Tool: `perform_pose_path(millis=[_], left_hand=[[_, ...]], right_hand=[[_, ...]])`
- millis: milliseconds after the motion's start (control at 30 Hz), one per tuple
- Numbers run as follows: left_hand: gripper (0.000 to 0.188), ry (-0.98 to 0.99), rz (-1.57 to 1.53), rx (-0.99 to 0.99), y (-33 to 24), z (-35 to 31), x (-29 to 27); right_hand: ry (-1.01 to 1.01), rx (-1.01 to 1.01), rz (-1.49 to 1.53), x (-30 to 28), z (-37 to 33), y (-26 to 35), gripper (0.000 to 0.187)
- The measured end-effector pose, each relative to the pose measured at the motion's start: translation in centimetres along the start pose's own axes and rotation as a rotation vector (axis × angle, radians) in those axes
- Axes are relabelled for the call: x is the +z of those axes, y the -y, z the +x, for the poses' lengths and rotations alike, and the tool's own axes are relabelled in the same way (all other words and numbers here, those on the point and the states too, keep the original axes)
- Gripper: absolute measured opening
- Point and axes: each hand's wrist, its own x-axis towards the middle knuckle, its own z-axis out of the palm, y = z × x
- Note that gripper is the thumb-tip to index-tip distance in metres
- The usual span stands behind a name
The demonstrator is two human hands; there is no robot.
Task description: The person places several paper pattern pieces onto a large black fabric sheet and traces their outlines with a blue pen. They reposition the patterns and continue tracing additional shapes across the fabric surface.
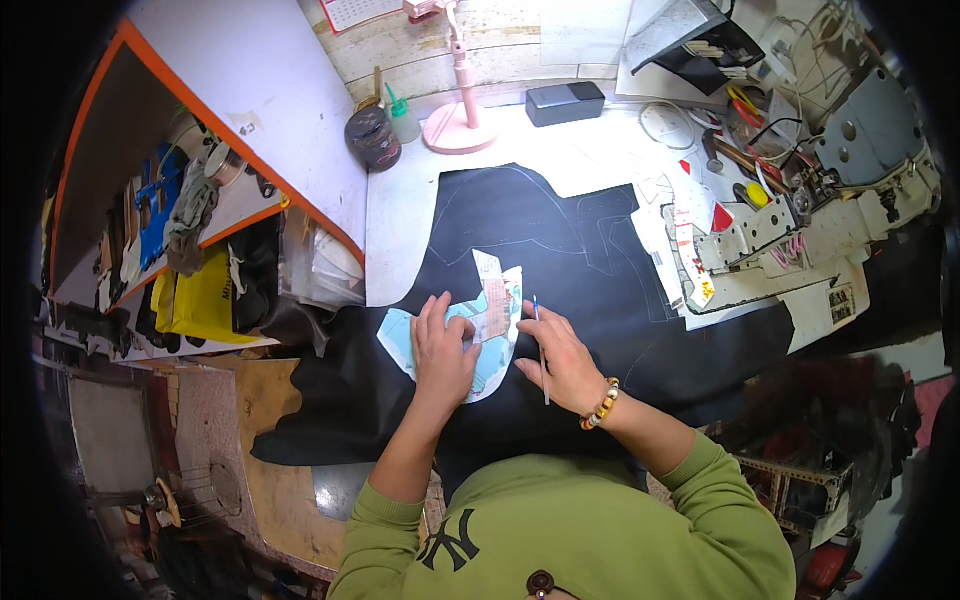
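Observation:
A paper pattern piece (496,362) in pale blue and white, with an upward-pointing arm, lies on a large black sheet of leather-like material (560,270). My left hand (443,350) rests on the pattern's left part, fingers apart and pressing down. Right of the pattern, my right hand (565,365) holds a thin silver pen (543,365) between thumb and fingers, its blue end up. The fingers of that hand come close to the pattern's right edge. Pale outlines of curved shapes are drawn on the black material beyond my hands.
A sewing machine (790,250) stands at the right, with paper patterns (690,260) beside it. Toward the back are a pink stand (461,130), a black box (565,103), a dark jar (373,138) and a green-tipped bottle (402,120). An orange-edged shelf (290,200) borders the left.

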Motion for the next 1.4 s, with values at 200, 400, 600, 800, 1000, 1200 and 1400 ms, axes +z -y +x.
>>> perform_pose_path(millis=[200, 400, 600, 800, 1000, 1200, 1400], left_hand=[[0.042, -0.004, -0.020, -0.056, -0.2, 0.3, -0.3], [0.030, 0.029, -0.147, -0.083, -1.4, 0.6, -1.2], [0.018, 0.205, -0.830, -0.055, -4.9, -1.4, -0.1], [0.047, -0.090, -0.402, 0.053, -1.7, -2.0, -1.6], [0.046, -0.241, -0.217, -0.303, 5.1, -2.3, -4.2], [0.045, -0.220, -0.456, -0.287, 5.2, -1.6, -2.7], [0.043, -0.314, -0.102, -0.175, 5.4, -0.8, -2.8]], right_hand=[[-0.021, 0.152, 0.172, -0.9, -1.2, -1.0, 0.050], [-0.028, 0.230, 0.336, -0.8, -0.9, -1.6, 0.053], [-0.068, 0.528, 0.964, -1.4, -0.7, -1.2, 0.026], [-0.268, 0.560, 0.804, -7.6, 0.1, -4.8, 0.009], [-0.810, 0.395, 0.353, -15.6, 1.5, -11.0, 0.051], [-0.526, 0.282, 0.106, -8.8, -2.5, -5.9, 0.063], [0.041, 0.034, -0.065, -3.1, -4.2, -0.5, 0.050]])
